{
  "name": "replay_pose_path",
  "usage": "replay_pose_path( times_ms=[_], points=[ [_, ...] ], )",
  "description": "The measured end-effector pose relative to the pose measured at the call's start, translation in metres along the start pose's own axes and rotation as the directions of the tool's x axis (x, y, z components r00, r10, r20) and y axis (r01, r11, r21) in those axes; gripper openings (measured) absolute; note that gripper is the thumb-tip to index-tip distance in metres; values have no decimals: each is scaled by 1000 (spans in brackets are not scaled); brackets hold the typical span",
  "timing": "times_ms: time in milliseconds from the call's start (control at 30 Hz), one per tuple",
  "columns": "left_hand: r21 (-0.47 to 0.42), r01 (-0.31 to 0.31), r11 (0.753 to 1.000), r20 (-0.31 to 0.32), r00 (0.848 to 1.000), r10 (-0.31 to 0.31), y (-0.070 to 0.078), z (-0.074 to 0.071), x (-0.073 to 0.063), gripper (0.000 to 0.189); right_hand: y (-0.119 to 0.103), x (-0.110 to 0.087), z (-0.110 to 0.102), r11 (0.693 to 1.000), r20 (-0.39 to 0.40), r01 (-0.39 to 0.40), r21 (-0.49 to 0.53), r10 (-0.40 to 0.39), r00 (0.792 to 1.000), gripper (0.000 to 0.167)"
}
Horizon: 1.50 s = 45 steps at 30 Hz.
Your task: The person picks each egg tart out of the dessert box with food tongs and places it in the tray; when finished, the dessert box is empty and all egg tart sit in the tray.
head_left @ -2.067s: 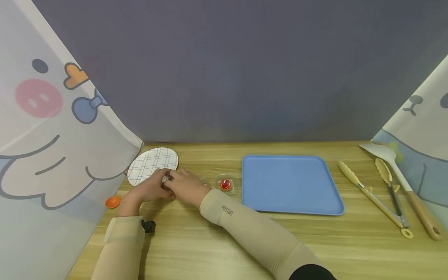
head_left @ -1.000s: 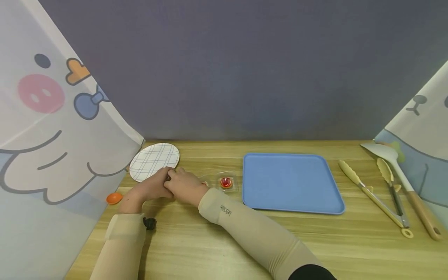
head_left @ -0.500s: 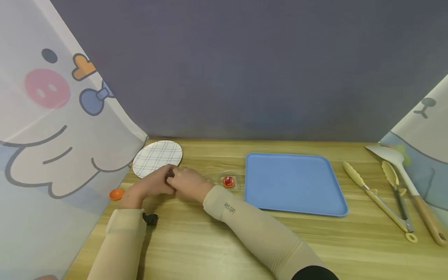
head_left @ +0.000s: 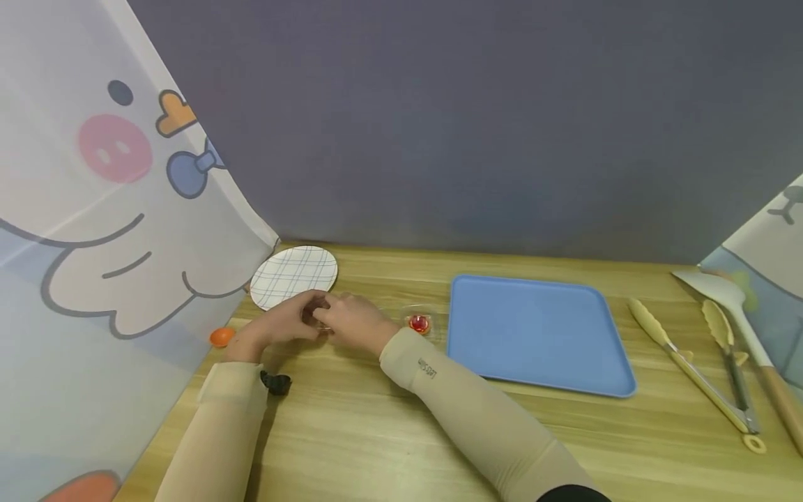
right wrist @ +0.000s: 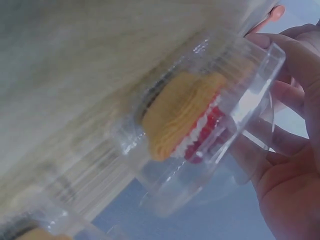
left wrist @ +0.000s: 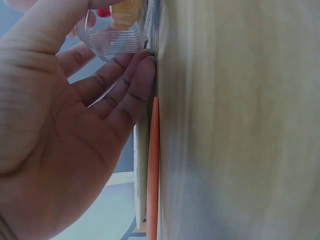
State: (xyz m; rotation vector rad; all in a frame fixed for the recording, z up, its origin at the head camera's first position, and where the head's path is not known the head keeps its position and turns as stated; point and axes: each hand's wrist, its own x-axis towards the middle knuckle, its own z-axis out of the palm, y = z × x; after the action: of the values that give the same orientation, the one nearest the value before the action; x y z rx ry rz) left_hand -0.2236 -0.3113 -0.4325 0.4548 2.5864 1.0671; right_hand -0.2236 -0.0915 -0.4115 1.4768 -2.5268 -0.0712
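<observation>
Box (right wrist: 240, 107), clear plastic: between the 2 hands, near the plate (head_left: 293, 277); contents, 1 pastry (right wrist: 175, 115), white and red on top. Whether its lid is fastened: cannot tell. Whether its base touches the table: cannot tell.

Left hand (head_left: 285, 323): thumb and lightly bent fingers about the box, holding it, fingertips at the ribbed edge.

Right hand (head_left: 357, 322): fingers curled in, gripping the box from the other side, as far as shows; tips partly hidden.

Step in hand, judged: 2-handed work at the box's edge, possibly its lid.

Handling, advised: left hand to steady the lower walls without squeezing; right hand to work the rim with fingertips only, starting at 1 corner. Force light and gradual, as thin plastic is apt to flex and spring. Box to be kept low and level, lest the pastry slide and smear its topping.

Clearances: 2nd box (head_left: 434, 314), just beside the tray (head_left: 542, 336), to stay out of the right forearm's sweep; plate and spoon (head_left: 222, 337), near the left hand, not to be knocked.
</observation>
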Motion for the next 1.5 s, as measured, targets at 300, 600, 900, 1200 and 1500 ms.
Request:
replay_pose_path(
  times_ms=[300,600,900,1200,1500],
  points=[
    [-19,-21,1000,-3,1000,21,-1,4,4,71,0,-1,2,999,-15,17,-30,-17,1000,30],
    [-1,-18,1000,-17,1000,18,-4,3,0,71,2,1,3,998,-35,54,-12,-55,998,27],
    [-14,-24,1000,-20,1000,24,-8,1,-1,71,11,2,4,995,-53,78,58,-75,996,15],
    [-19,-38,999,4,999,38,-8,-2,-1,69,16,2,3,991,-55,81,102,-76,996,16],
    [-41,-36,999,15,999,36,-9,-2,1,72,17,2,1,987,-48,69,149,-62,997,13]
  ],
)
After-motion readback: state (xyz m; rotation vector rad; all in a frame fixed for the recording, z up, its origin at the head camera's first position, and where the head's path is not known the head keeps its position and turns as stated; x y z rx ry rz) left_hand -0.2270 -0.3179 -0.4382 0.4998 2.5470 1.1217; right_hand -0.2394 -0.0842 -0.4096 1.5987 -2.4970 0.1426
